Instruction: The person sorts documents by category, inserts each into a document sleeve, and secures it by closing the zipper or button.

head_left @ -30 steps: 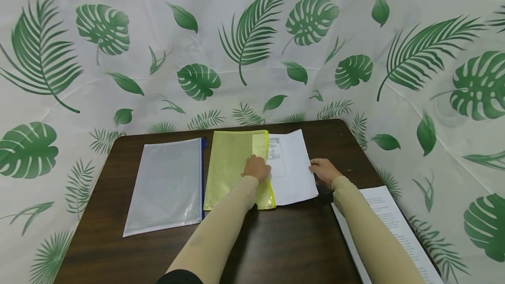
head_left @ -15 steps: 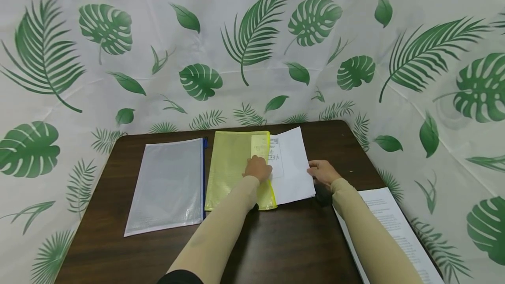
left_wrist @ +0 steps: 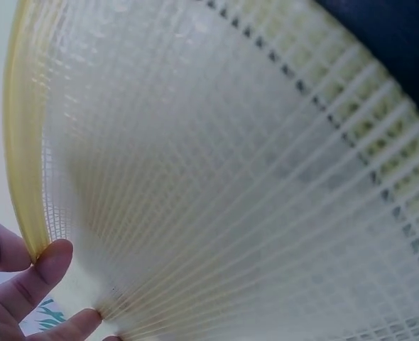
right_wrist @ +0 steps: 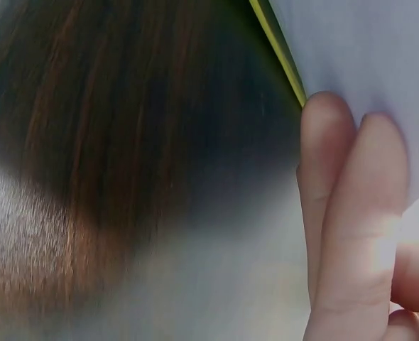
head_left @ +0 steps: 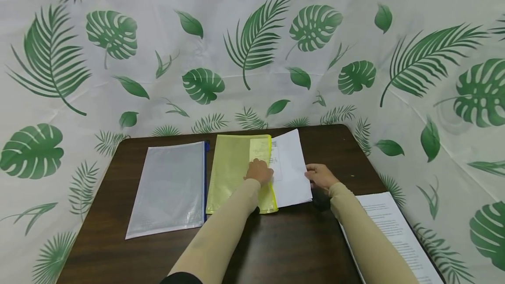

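A yellow mesh zipper pouch point(head_left: 229, 170) lies on the table, its opening on the right side. My left hand point(head_left: 258, 171) pinches the pouch's yellow edge, and the left wrist view shows thumb and finger on that edge point(left_wrist: 23, 177), with the mesh bulging up. White printed sheets point(head_left: 291, 170) stand partly inside the pouch, their left part showing through the yellow mesh. With my right hand point(head_left: 321, 175) I grip the sheets by their right edge. In the right wrist view, fingers point(right_wrist: 362, 213) lie against the white paper point(right_wrist: 358, 50), near the yellow pouch edge.
A clear mesh zipper pouch point(head_left: 169, 187) with a blue zipper lies left of the yellow one. At the right, a stack of printed paper point(head_left: 390, 227) lies partly under my right forearm. A leaf-patterned white curtain point(head_left: 158, 34) hangs behind the dark wooden table point(head_left: 284, 249).
The sheets have slid a little to the left, farther into the yellow pouch, with my right hand moving along. My left hand stays at the pouch's edge. The head view has shifted slightly.
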### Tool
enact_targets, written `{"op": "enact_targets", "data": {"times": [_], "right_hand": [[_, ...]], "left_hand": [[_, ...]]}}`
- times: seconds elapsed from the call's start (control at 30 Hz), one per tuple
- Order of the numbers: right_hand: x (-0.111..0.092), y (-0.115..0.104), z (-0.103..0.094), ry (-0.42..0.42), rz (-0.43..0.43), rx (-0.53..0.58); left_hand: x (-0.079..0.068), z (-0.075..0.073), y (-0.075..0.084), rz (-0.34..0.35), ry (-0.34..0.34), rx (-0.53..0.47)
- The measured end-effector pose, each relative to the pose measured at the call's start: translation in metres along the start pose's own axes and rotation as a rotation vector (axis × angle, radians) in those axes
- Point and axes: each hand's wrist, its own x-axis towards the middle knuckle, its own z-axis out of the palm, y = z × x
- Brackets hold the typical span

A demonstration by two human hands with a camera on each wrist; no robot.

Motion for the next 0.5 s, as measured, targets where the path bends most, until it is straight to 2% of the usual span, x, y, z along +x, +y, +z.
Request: {"op": "enact_targets", "data": {"times": [0.13, 0.3, 0.5], "right_hand": [[0.002, 0.000, 0.005, -0.009, -0.001, 0.027], [0.008, 0.002, 0.010, -0.020, -0.024, 0.010], [0.011, -0.001, 0.007, -0.022, -0.021, -0.001]], "left_hand": [[0.000, 0.004, -0.003, 0.000, 0.025, 0.013], [-0.003, 0.007, -0.005, -0.019, 0.052, 0.056], [0.001, 0.010, -0.005, -0.021, 0.060, 0.088]]}}
